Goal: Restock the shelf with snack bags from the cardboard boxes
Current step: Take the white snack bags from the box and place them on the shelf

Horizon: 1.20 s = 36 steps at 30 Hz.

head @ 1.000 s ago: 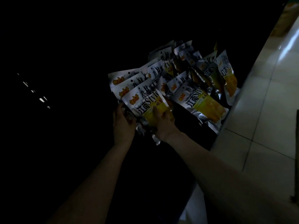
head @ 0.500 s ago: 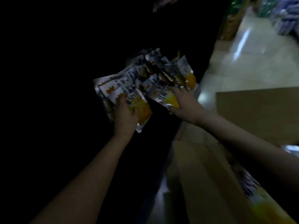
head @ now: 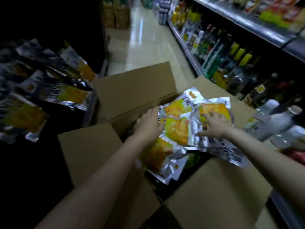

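While both arms reach down into the open cardboard box, I see the left hand lying over the heap of snack bags near the box's left inner wall, its fingers fairly straight and spread; that grip looks open, resting on the foil rather than curled round anything, though motion blur softens the fingertips. Over on my other side, the right hand has its fingers splayed flat across a silver and yellow bag at the top right of the pile, pressing on it; this grip is also wide, with no bag pinched that I can make out. The bags in the box lie loose and overlapping, some face up with yellow printing, one turned with its black-and-white lettering toward me at the lower right. All four flaps of the box stand folded outward, and the box sits on the tiled aisle floor. To my left, the dark shelf already carries rows of the same bags, leaning in overlapping lines; they are badly blurred. To my right, a second shelving run holds bottles with green and yellow labels, and several pale bottles stand just beside the box's right flap
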Available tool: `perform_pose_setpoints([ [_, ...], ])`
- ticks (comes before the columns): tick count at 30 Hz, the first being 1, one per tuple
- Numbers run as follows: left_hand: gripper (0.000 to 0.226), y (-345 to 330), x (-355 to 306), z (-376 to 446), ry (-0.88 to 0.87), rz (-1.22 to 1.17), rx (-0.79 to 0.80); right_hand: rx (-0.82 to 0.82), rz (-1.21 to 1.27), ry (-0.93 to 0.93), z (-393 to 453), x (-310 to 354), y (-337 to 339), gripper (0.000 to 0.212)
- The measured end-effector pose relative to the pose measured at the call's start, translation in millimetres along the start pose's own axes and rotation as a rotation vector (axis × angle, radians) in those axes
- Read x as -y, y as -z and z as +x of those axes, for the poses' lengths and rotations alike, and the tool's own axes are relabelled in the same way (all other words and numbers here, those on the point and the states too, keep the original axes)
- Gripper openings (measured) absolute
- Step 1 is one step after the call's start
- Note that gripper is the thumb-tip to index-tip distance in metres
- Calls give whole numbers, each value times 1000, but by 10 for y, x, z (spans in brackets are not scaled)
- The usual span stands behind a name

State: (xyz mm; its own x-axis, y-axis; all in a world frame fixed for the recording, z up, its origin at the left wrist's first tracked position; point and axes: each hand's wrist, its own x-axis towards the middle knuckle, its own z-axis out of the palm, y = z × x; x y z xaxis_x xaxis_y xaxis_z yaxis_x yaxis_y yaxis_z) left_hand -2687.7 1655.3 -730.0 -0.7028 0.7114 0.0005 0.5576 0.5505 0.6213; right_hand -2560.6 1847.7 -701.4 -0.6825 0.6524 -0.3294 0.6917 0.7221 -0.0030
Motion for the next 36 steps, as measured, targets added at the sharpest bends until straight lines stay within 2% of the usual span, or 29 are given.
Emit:
perform_pose_setpoints([
  [2,62,-215,0,40,-8,28,113,-56,165,-188,-52,-222,-132,88],
  [4,70,-368,48,96,-41,51,222,-216,434,-374,-64,-387,-209,90],
  [6,77,-469,66,137,-83,130,308,-326,629,-456,-39,-490,-238,83],
  [8,82,-559,24,158,-156,169,343,-349,770,-410,1,-514,-259,76],
  [11,80,-705,-120,184,-275,187,345,-286,1047,-298,33,-505,-313,85],
  [14,81,-835,-255,206,-269,14,280,-323,1266,-245,9,-484,-278,84],
  [16,70,-843,-370,173,-319,-71,191,-302,1313,-193,-55,-431,-179,76],
  [17,55,-816,-416,150,-350,-104,110,-268,1310,-143,-76,-420,-136,69],
  [19,24,-701,-442,125,-288,-216,-57,-239,1262,-92,-134,-428,-57,59],
  [20,25,-637,-405,134,-237,-257,-134,-267,1176,-122,-148,-481,-37,60],
  [22,29,-487,-294,128,-171,-176,-240,-258,810,-239,-166,-649,-81,69],
  [24,27,-354,-166,100,-87,-73,-281,-64,489,-342,-235,-776,-221,91],
  [25,23,-288,-124,69,-38,-55,-280,34,418,-384,-275,-796,-304,102],
  [26,21,-260,-43,55,2,-71,-265,63,398,-417,-302,-800,-373,108],
  [27,22,-230,10,38,36,-103,-231,24,390,-447,-344,-776,-389,108],
  [28,25,-220,61,30,72,-178,-185,-52,384,-459,-357,-759,-384,102],
  [30,29,-207,95,15,176,-480,-126,-171,392,-373,-353,-691,-330,89],
  [32,23,-199,-8,-40,362,-864,-66,-194,467,-242,-346,-572,-298,88],
  [33,22,-190,-79,-58,454,-1034,-47,-195,497,-244,-354,-507,-302,88],
  [34,20,-193,-128,-71,524,-1155,-36,-202,494,-307,-357,-474,-304,84],
  [36,15,-215,-176,-90,567,-1211,2,-174,418,-508,-393,-503,-320,85],
])
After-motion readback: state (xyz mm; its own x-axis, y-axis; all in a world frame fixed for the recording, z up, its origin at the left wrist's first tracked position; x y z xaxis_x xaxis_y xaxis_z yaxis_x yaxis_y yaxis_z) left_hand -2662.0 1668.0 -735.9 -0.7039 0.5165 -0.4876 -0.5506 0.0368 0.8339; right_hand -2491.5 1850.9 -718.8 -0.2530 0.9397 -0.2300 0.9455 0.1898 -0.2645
